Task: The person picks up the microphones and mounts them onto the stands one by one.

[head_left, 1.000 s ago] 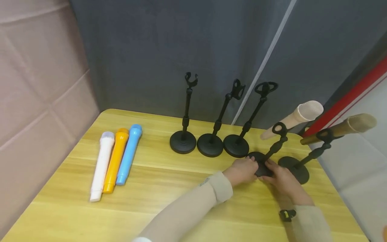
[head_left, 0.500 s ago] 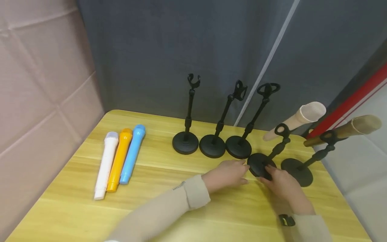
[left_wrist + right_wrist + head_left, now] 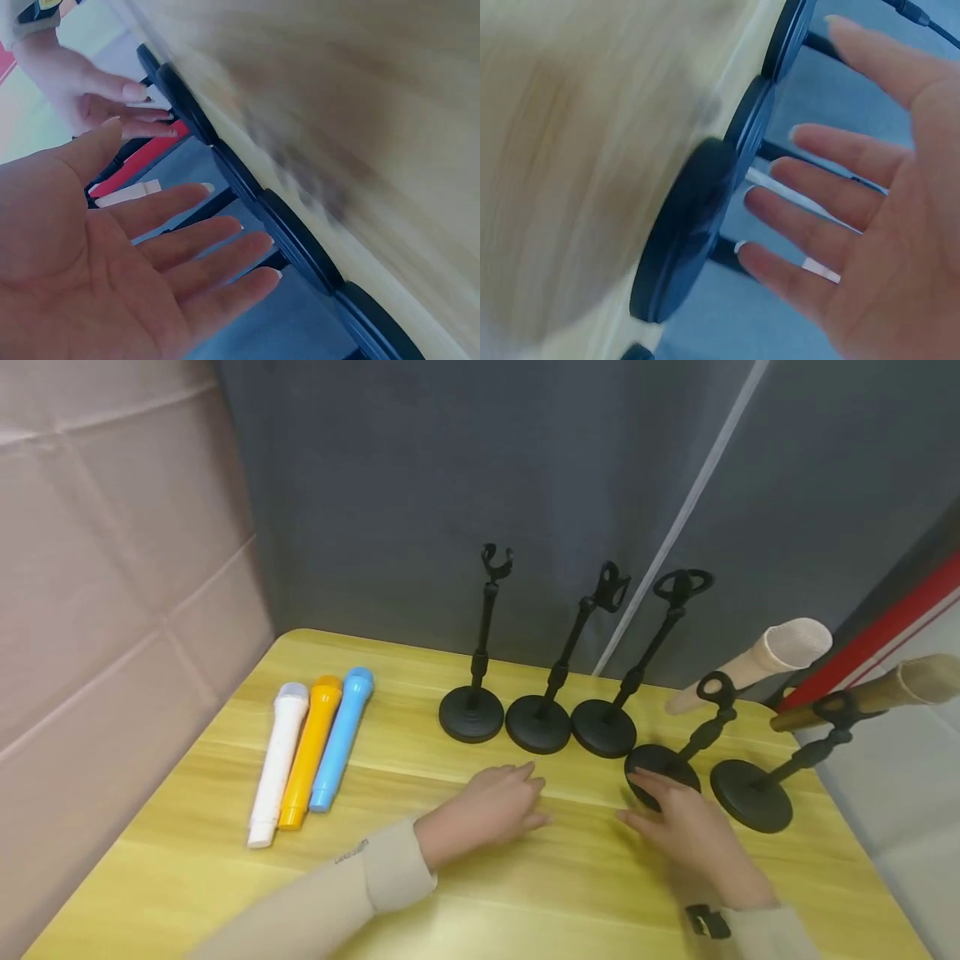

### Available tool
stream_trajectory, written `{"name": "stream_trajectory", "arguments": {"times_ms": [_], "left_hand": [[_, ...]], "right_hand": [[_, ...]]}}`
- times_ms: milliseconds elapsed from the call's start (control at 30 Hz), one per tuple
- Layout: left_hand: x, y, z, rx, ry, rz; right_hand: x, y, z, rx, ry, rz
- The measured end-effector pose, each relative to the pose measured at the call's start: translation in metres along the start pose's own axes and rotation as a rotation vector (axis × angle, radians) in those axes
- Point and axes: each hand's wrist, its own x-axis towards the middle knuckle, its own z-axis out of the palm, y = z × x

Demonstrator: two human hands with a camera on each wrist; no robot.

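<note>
My left hand [image 3: 483, 814] is held over the table with its fingers extended and nothing in them; its palm shows in the left wrist view. My right hand [image 3: 693, 831] has straight fingers by the round base of a black microphone stand [image 3: 660, 768]; whether they touch it I cannot tell. That stand's clip carries a beige microphone [image 3: 787, 647]. To its right, another stand [image 3: 753, 797] bears a gold-brown microphone [image 3: 911, 683]. In the right wrist view the nearest stand base [image 3: 686, 232] lies beyond the fingertips.
Three more black stands, a left one [image 3: 471, 714], a middle one [image 3: 538, 724] and a right one [image 3: 604, 727], have bare clips. White [image 3: 276, 768], orange [image 3: 310, 756] and blue microphones [image 3: 342, 743] lie at the left of the wooden table [image 3: 187, 877]. A grey curtain [image 3: 420, 485] hangs behind.
My left hand has let go of the fourth stand's base and moved left. My right hand has loosened from that base and drawn slightly back. The view has shifted a little.
</note>
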Motion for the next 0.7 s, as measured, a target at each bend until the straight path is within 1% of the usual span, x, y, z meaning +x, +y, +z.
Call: {"name": "stream_trajectory", "arguments": {"times_ms": [133,200,267,367,500,600,700], "left_hand": [[-0.014,-0.008,-0.001,-0.014,-0.025,-0.038],[-0.021,-0.015,-0.002,-0.033,-0.025,-0.079],[-0.026,-0.023,-0.003,-0.045,-0.005,-0.130],[-0.033,-0.037,-0.006,-0.059,0.047,-0.219],[-0.041,-0.058,-0.007,-0.061,0.103,-0.340],[-0.049,-0.075,-0.007,-0.050,0.107,-0.431],[-0.058,-0.091,-0.008,-0.005,0.115,-0.500]], "right_hand": [[0.004,-0.009,0.007,0.063,0.052,-0.030],[0.006,-0.013,0.010,0.093,0.085,-0.040],[0.008,-0.016,0.013,0.111,0.120,-0.040],[0.009,-0.020,0.014,0.129,0.163,-0.025],[0.010,-0.025,0.013,0.152,0.193,-0.014],[0.014,-0.028,0.011,0.173,0.204,-0.003],[0.021,-0.031,0.009,0.190,0.215,0.016]]}}
